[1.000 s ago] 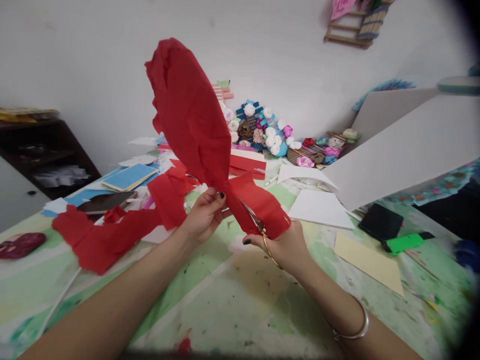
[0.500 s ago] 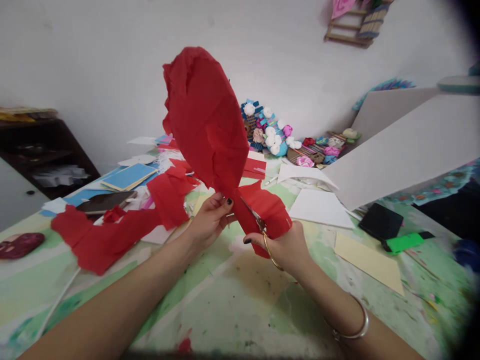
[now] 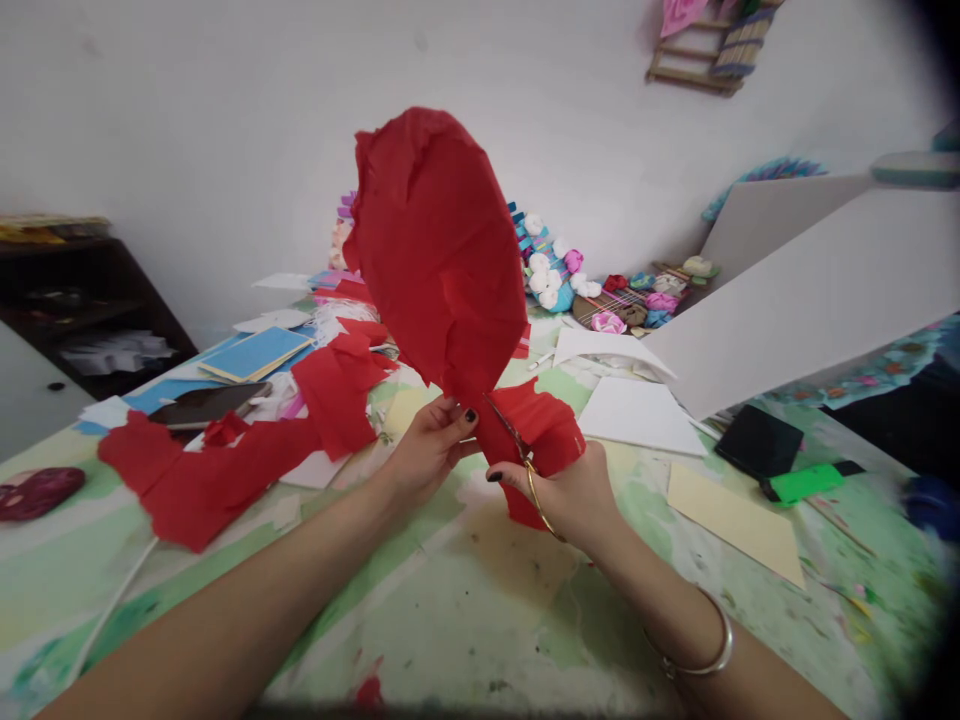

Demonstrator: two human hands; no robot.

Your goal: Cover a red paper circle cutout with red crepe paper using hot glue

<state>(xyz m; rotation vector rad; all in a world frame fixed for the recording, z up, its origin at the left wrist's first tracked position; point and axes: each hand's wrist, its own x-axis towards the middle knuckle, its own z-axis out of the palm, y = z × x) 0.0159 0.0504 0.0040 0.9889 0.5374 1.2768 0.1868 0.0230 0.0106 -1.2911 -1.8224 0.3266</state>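
My left hand [image 3: 429, 448] pinches the lower edge of a big round piece of red crepe paper [image 3: 439, 250] and holds it upright above the table. My right hand [image 3: 574, 490] grips gold-handled scissors [image 3: 517, 445] whose blades sit in the paper just right of my left fingers. A crumpled flap of the same red paper [image 3: 544, 425] hangs over my right hand. A long cut-off strip of red paper [image 3: 225, 460] lies on the table to the left.
The paint-stained green table [image 3: 465, 610] carries blue card [image 3: 255, 352], a dark phone [image 3: 206, 403], white sheets [image 3: 637, 415], a yellow sheet [image 3: 739, 520], a black pad [image 3: 759, 442] and a green marker [image 3: 802, 485]. Paper flowers [image 3: 555, 280] are piled at the wall; large white boards [image 3: 810, 290] lean at right.
The round red paper has swung to the right and turned more face-on. My left hand has shifted right with it, toward the scissors. The right hand has barely moved.
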